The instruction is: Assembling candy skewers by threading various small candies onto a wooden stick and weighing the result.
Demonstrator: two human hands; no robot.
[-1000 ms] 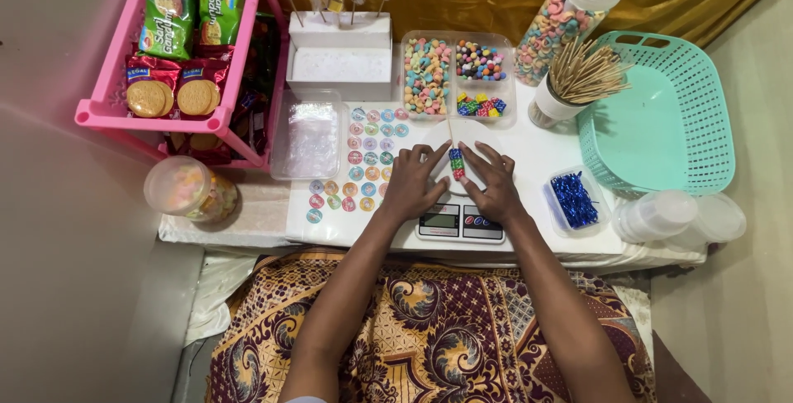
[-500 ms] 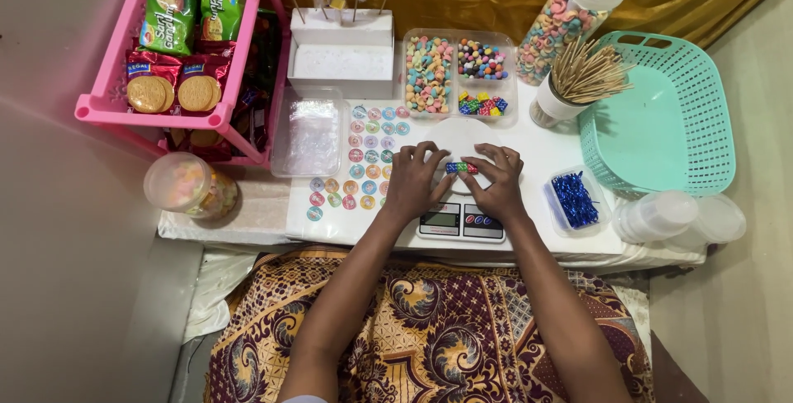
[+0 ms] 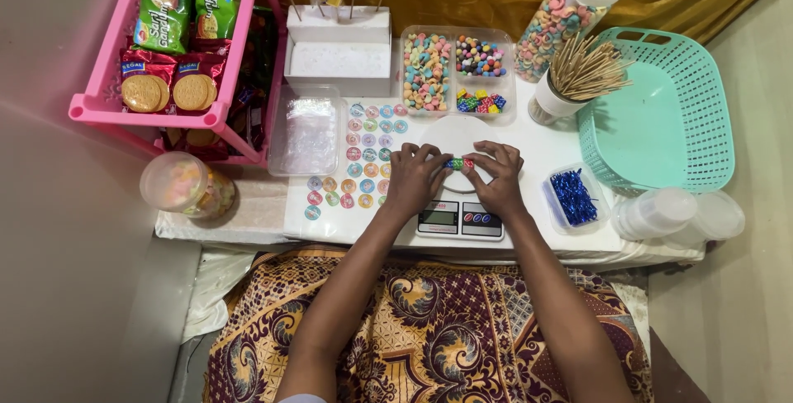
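Observation:
Both of my hands rest over a white kitchen scale (image 3: 459, 220) on the white table. My left hand (image 3: 415, 178) and my right hand (image 3: 497, 177) meet fingertip to fingertip, pinching a short skewer of coloured candies (image 3: 458, 163) that lies level between them above the scale's round plate (image 3: 456, 132). Just beyond the plate stands a clear divided tray of candies (image 3: 457, 71). A sheet of round stickers (image 3: 363, 155) lies to the left of my left hand.
A pink rack (image 3: 169, 40) of snack packets stands far left, a clear lidded tub (image 3: 307, 130) beside it. A cup of wooden skewers (image 3: 570, 85), a tall candy jar (image 3: 570, 15), a teal basket (image 3: 661, 110), a box of blue ties (image 3: 572, 196) and plastic cups (image 3: 661, 213) sit right.
The candy skewer went from upright between my hands to lying level between my fingertips. Both hands drew closer together over the scale plate.

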